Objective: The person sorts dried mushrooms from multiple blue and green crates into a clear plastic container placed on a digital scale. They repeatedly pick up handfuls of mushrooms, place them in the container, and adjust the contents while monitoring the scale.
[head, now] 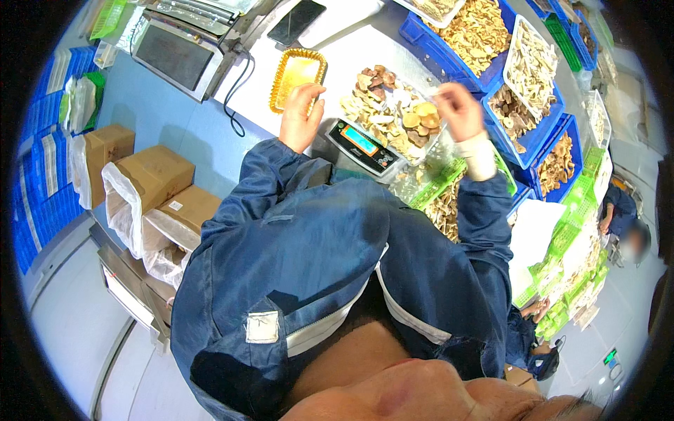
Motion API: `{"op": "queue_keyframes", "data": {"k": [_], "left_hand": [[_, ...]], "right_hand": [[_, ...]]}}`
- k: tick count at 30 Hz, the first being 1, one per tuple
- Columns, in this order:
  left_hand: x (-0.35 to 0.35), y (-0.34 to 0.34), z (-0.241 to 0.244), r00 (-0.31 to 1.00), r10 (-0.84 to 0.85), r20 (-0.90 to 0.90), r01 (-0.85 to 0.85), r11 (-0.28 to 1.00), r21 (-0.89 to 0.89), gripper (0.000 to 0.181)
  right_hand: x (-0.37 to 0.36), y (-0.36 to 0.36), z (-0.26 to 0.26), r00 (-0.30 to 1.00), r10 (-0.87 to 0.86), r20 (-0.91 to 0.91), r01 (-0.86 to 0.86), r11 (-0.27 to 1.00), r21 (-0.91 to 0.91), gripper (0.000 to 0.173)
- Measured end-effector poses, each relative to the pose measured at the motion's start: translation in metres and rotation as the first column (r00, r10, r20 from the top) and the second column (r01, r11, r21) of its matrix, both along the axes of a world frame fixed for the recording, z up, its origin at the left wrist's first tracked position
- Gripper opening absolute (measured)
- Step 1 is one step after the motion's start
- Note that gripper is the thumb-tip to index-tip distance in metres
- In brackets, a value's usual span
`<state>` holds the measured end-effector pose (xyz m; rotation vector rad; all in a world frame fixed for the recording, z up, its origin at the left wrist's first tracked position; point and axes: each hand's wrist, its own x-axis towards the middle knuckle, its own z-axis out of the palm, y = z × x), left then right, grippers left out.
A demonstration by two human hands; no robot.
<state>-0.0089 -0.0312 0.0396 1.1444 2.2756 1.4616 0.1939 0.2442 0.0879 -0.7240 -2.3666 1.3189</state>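
My left hand (301,117) is at the near edge of a gold plastic tray (298,79), thumb and fingers apart and nothing in them. A digital kitchen scale (363,146) with a lit display stands between my hands. On it sits a clear tray of dried mushroom slices (387,110), sorted in patches: reddish-brown pieces, pale slices and round yellowish caps. My right hand (462,111) hovers by the right edge of that tray, blurred, its fingers bent together. Whether a small piece is between those fingertips cannot be made out.
Blue crates (526,131) of dried mushrooms crowd the right, with a white basket (532,63) on top. A green basket (442,184) sits by my right forearm. A black phone (296,22) and a cable (237,89) lie behind. Cartons (152,176) stand left. Other people (532,337) work at right.
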Motion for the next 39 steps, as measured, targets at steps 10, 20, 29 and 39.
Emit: {"op": "queue_keyframes", "data": {"k": [10, 20, 29, 39], "left_hand": [[0.006, -0.033, 0.008, 0.999, -0.030, -0.036, 0.030, 0.999, -0.012, 0.021], [0.000, -0.054, 0.000, 0.999, -0.024, 0.042, 0.023, 0.999, 0.028, 0.021], [0.001, -0.047, 0.007, 0.990, -0.073, 0.120, 0.067, 0.996, 0.053, 0.022], [0.012, -0.038, -0.006, 0.972, -0.188, 0.144, 0.186, 0.982, 0.025, 0.024]], "right_hand": [[-0.039, -0.083, -0.034, 0.959, 0.165, 0.229, -0.184, 0.981, 0.063, 0.020], [-0.043, -0.073, -0.041, 0.963, 0.031, 0.269, -0.046, 0.998, 0.052, 0.022], [-0.066, -0.102, -0.028, 0.958, 0.075, 0.276, -0.122, 0.980, 0.159, 0.018], [-0.066, -0.118, -0.035, 0.978, 0.059, 0.200, -0.108, 0.963, 0.246, 0.016]]}}
